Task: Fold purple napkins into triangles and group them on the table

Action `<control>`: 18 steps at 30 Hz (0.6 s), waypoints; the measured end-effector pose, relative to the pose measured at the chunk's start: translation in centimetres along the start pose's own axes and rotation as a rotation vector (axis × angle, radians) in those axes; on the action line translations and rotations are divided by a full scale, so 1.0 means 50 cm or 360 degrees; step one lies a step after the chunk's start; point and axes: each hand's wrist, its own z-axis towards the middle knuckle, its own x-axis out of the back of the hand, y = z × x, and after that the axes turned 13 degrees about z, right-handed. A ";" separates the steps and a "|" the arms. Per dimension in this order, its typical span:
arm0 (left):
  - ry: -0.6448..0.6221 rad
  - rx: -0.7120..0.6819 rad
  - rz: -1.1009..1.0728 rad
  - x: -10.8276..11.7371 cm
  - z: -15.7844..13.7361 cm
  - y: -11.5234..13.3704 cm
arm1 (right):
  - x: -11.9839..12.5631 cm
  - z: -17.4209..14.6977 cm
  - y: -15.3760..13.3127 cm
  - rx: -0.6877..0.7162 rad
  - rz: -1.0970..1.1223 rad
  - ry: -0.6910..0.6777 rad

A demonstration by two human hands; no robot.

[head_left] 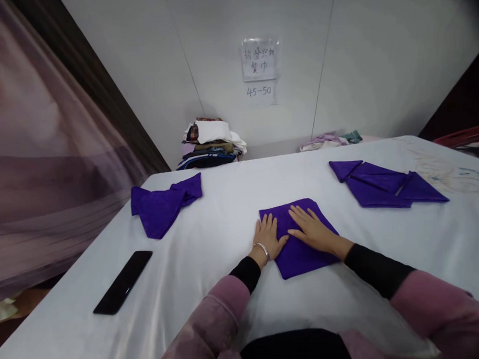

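1. The left hand (268,236) and right hand (310,229) lie flat with fingers spread, pressing without clasping, on a purple folded cloth (300,249).
2. The cloth is soft, roughly square, set as a diamond with one corner toward the person.
3. Left of the hands lies a black phone (123,282) on the white table (206,241).
4. Farther off lie a crumpled purple cloth (162,205) and folded purple napkins (384,185).

A black phone (123,281) lies on the white desk (222,221) at eight o'clock; a stack of folded clothes (211,143) sits at twelve, under a paper sign (260,59)
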 end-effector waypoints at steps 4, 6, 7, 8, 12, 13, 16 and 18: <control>0.0001 0.0005 0.0018 0.006 -0.001 -0.001 | -0.014 0.065 0.049 -0.0035 -0.0077 -0.0126; 0.0000 0.0013 0.0008 0.009 -0.003 0.000 | -0.012 0.076 0.092 -0.0154 -0.0121 -0.0110; -0.0002 0.0017 0.0003 0.011 -0.003 0.001 | -0.008 0.078 0.115 -0.0229 -0.0143 -0.0077; -0.0006 0.0017 -0.0003 0.012 -0.004 0.002 | -0.004 0.079 0.136 -0.0298 -0.0159 -0.0040; -0.0015 0.0025 -0.0015 0.013 -0.005 0.003 | 0.016 0.082 0.187 -0.0399 -0.0166 0.0013; -0.0016 0.0026 -0.0015 0.013 -0.004 0.003 | 0.019 0.083 0.189 -0.0406 -0.0159 0.0003; -0.0012 0.0019 -0.0006 0.010 -0.004 0.002 | 0.022 0.085 0.165 -0.0490 -0.0142 -0.0021; 0.0001 0.0014 0.0008 0.009 -0.003 0.001 | 0.014 0.079 0.124 -0.0437 -0.0174 0.0016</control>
